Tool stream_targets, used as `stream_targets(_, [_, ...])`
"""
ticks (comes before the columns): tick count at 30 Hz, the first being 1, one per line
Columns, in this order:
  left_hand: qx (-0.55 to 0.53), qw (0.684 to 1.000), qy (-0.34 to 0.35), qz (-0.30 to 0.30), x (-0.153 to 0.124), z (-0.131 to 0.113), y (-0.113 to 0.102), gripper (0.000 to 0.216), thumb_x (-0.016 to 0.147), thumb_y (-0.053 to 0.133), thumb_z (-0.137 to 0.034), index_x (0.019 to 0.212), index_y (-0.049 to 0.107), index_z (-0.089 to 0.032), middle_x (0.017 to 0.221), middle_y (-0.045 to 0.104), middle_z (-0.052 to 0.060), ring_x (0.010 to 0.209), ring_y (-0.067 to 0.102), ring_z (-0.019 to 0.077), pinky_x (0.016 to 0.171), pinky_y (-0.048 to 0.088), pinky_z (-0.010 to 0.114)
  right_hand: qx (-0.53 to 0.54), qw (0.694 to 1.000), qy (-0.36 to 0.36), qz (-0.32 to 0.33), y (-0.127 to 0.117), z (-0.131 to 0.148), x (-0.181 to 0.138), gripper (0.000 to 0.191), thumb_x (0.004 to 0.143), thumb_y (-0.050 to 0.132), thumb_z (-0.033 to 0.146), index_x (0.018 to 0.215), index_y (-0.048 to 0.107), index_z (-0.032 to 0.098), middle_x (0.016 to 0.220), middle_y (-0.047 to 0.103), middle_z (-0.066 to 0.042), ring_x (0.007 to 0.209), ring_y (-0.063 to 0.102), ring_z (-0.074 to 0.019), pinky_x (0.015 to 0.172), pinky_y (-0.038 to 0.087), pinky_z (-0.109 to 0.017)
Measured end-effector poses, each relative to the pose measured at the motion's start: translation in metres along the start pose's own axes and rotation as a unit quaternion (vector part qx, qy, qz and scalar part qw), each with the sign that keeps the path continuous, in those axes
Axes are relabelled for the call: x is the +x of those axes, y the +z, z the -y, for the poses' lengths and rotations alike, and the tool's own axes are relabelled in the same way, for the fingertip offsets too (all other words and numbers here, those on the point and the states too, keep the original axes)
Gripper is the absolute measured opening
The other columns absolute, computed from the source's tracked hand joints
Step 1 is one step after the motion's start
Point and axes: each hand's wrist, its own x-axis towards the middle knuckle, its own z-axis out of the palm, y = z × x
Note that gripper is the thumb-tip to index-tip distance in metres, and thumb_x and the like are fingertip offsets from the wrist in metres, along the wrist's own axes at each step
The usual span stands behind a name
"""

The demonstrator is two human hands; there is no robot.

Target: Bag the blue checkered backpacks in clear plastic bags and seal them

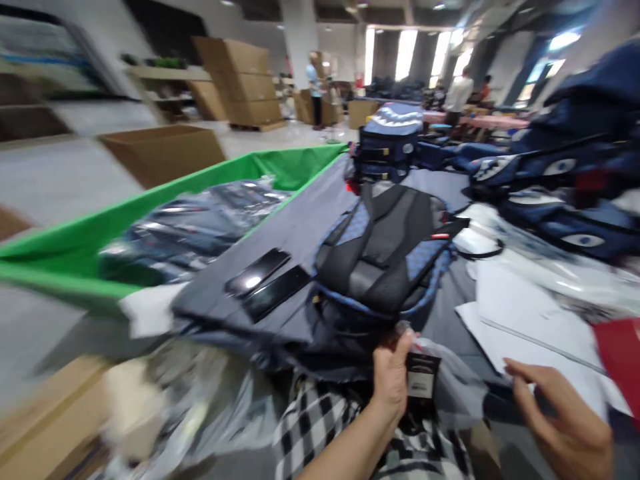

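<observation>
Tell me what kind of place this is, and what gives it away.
Likely a bag workshop or packing floor: a backpack lies on the grey table near more blue bags, plastic-wrapped bundles fill part of a green bin, and cardboard boxes stand stacked in the background.

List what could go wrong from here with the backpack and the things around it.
1. The two phones lie right beside the backpack, so shifting it could push them toward the table's edge.
2. The tag hangs close to the left hand and might get creased or pulled.
3. The white sheets appear loose near the right hand; a sweep of that hand could scatter them.
</observation>
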Motion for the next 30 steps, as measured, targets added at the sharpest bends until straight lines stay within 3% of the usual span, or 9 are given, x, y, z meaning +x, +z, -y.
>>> stream_targets(2, [0.019, 0.999, -0.024, -0.016, -0.001, -0.002, -0.006, 0.059, 0.049, 0.098, -0.05, 0.086, 0.075, -0.01, 0.082, 0.078, 0.009, 0.071, 0.073, 0.0205, 0.069, 0.059, 0.029, -0.091, 0.97, 0.217, -0.056, -0.052, -0.045, -0.008, 0.034, 0.089, 0.058, 0.052, 0.103, 0.072, 0.025, 0.087, 0.073, -0.004, 0.07, 0.065, -0.0192, 0.065, 0.05, -0.032])
stream_targets(4, [0.021, 0.998, -0.035, -0.036, 0.003, -0.004, -0.012, 0.056, 0.05, 0.099, -0.043, 0.09, 0.075, -0.011, 0.086, 0.079, 0.009, 0.076, 0.076, 0.0234, 0.07, 0.062, 0.031, -0.145, 0.904, 0.389, -0.105, -0.1, -0.08, -0.015, 0.058, 0.079, 0.055, 0.064, 0.111, 0.07, 0.02, 0.087, 0.073, -0.009, 0.071, 0.064, -0.0229, 0.066, 0.05, -0.036])
stream_targets(6, [0.026, 0.997, -0.053, -0.052, 0.009, -0.006, -0.017, 0.05, 0.059, 0.097, -0.034, 0.096, 0.073, -0.012, 0.091, 0.08, 0.009, 0.083, 0.078, 0.0265, 0.076, 0.065, 0.035, -0.145, 0.859, 0.478, -0.114, -0.135, -0.107, -0.019, 0.07, 0.07, 0.054, 0.067, 0.114, 0.067, 0.014, 0.096, 0.073, -0.014, 0.08, 0.066, -0.0267, 0.073, 0.049, -0.039])
stream_targets(9, [0.063, 0.991, -0.104, -0.059, 0.015, -0.01, -0.023, 0.037, 0.075, 0.087, -0.029, 0.104, 0.072, -0.01, 0.094, 0.08, 0.011, 0.091, 0.078, 0.0294, 0.085, 0.066, 0.04, -0.097, 0.838, 0.531, -0.082, -0.153, -0.138, -0.023, 0.057, 0.058, 0.059, 0.067, 0.084, 0.071, 0.017, 0.087, 0.074, -0.014, 0.083, 0.066, -0.0298, 0.074, 0.048, -0.038])
stream_targets(13, [0.11, 0.983, -0.123, -0.084, 0.016, -0.016, -0.024, 0.026, 0.083, 0.078, -0.022, 0.105, 0.073, -0.008, 0.087, 0.08, 0.011, 0.087, 0.078, 0.0286, 0.084, 0.066, 0.037, -0.032, 0.821, 0.565, -0.077, -0.139, -0.158, -0.027, 0.047, 0.047, 0.064, 0.066, 0.057, 0.068, 0.021, 0.063, 0.069, -0.007, 0.069, 0.063, -0.0286, 0.064, 0.044, -0.036])
stream_targets(20, [0.109, 0.983, -0.108, -0.104, 0.014, -0.021, -0.013, 0.022, 0.087, 0.068, -0.017, 0.107, 0.071, -0.008, 0.086, 0.08, 0.012, 0.082, 0.078, 0.0265, 0.075, 0.067, 0.033, 0.022, 0.81, 0.562, -0.166, -0.135, -0.158, -0.038, 0.028, 0.049, 0.072, 0.046, 0.062, 0.067, 0.021, 0.062, 0.067, -0.003, 0.068, 0.059, -0.0224, 0.063, 0.042, -0.031])
stream_targets(24, [0.108, 0.984, -0.111, -0.094, 0.016, -0.018, -0.016, 0.024, 0.081, 0.073, -0.019, 0.104, 0.071, -0.01, 0.084, 0.079, 0.011, 0.078, 0.078, 0.0268, 0.071, 0.066, 0.035, 0.079, 0.779, 0.58, -0.226, -0.129, -0.137, -0.063, 0.036, 0.055, 0.074, 0.052, 0.071, 0.059, 0.023, 0.06, 0.06, -0.002, 0.057, 0.05, -0.0161, 0.049, 0.036, -0.026])
stream_targets(27, [0.098, 0.988, -0.088, -0.086, 0.019, -0.013, -0.018, 0.032, 0.069, 0.084, -0.025, 0.095, 0.072, -0.01, 0.081, 0.079, 0.01, 0.072, 0.076, 0.0228, 0.066, 0.064, 0.028, 0.181, 0.753, 0.59, -0.228, -0.097, -0.114, -0.072, 0.052, 0.058, 0.072, 0.067, 0.068, 0.041, 0.026, 0.053, 0.041, 0.007, 0.046, 0.033, -0.0092, 0.04, 0.026, -0.021])
stream_targets(30, [0.092, 0.992, -0.051, -0.069, 0.015, -0.009, -0.017, 0.046, 0.054, 0.094, -0.034, 0.086, 0.072, -0.011, 0.076, 0.078, 0.008, 0.065, 0.073, 0.0201, 0.06, 0.06, 0.026, 0.316, 0.741, 0.573, -0.149, -0.042, -0.076, -0.058, 0.07, 0.056, 0.075, 0.076, 0.068, 0.028, 0.026, 0.054, 0.024, 0.011, 0.046, 0.017, -0.0057, 0.038, 0.019, -0.017])
